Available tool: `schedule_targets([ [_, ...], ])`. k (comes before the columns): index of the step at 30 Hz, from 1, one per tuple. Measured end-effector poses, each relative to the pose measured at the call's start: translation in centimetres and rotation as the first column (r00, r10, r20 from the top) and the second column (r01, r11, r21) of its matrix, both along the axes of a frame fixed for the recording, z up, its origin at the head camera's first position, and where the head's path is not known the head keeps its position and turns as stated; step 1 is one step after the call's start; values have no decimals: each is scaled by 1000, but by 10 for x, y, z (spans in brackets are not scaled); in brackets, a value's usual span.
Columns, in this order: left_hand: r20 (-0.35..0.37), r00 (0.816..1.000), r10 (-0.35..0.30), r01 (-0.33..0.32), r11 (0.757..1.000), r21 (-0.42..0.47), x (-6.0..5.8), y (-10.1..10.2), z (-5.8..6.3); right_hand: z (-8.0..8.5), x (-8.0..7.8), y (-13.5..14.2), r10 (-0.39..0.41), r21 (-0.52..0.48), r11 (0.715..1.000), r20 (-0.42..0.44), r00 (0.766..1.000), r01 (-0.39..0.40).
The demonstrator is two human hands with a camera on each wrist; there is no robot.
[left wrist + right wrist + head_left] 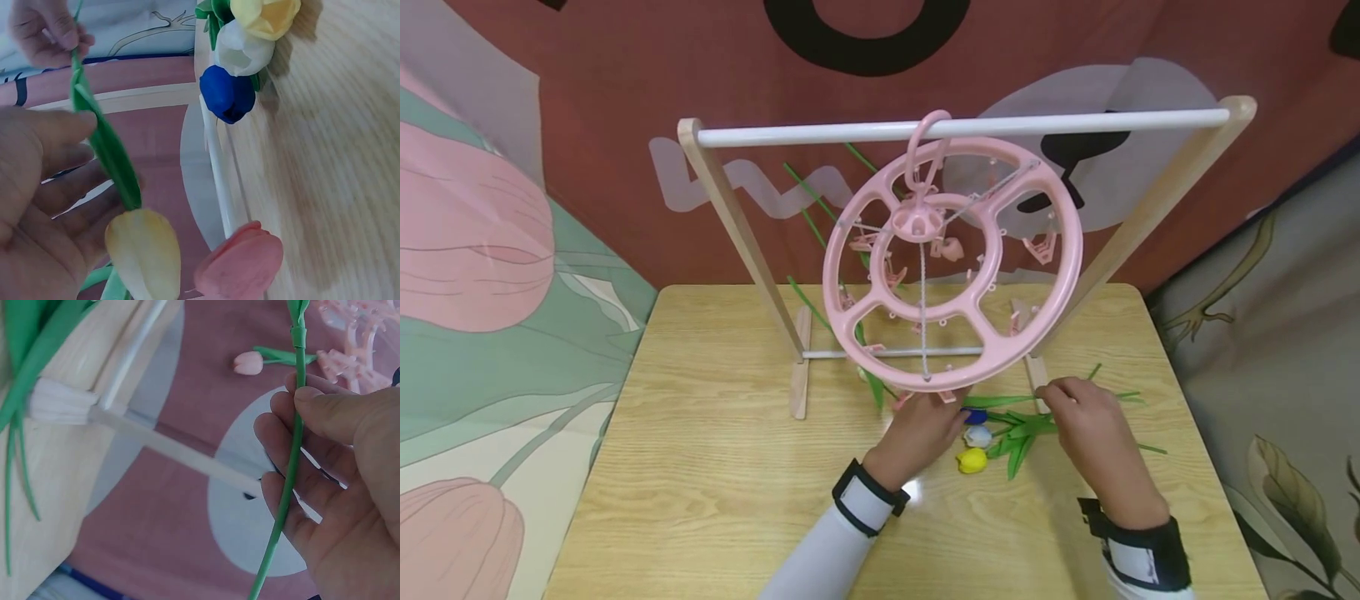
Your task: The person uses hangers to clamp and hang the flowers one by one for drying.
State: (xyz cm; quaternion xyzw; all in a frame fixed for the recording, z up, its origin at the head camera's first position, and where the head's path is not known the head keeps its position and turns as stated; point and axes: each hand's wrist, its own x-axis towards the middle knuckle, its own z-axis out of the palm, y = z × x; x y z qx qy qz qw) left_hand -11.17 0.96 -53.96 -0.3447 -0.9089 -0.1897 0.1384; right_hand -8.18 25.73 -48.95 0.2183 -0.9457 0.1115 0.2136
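Both hands hold one artificial tulip with a cream-yellow head [145,253], stretched sideways below the hanger. My left hand [925,429] pinches its green leaf [115,156] between thumb and fingers, just behind the head. Farther along, my right hand [1093,433] grips the thin green stem [292,462], thumb against fingers. On the table beneath lie a blue tulip [976,417], a white tulip [977,437] and a yellow tulip [972,460], their stems pointing right. Close to the left hand is a pink tulip [240,265].
A round pink clip hanger [951,375] hangs by its hook from the white bar [820,133] of a wooden stand [741,233], above the hands. Small pink clips [1041,248] dangle from it, one near a pale pink tulip [249,363]. More green stems [808,296] stick out at its left.
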Motion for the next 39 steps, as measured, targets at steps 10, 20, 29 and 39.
schedule_targets([
  [10,-79,997,23,-31,995,-98,1,-1,-4,10,3,-12,0,42,999,22,1000,0],
  [20,-130,991,37,-51,993,-107,8,-5,-8,30,15,-21,119,-116,985,-73,990,-127],
  [29,-15,1000,-17,19,980,199,10,-18,-18,84,25,-52,-280,-546,818,-655,702,-183],
  [39,58,992,-114,77,895,440,16,-33,-24,82,20,-20,-279,-749,639,-438,855,-175],
])
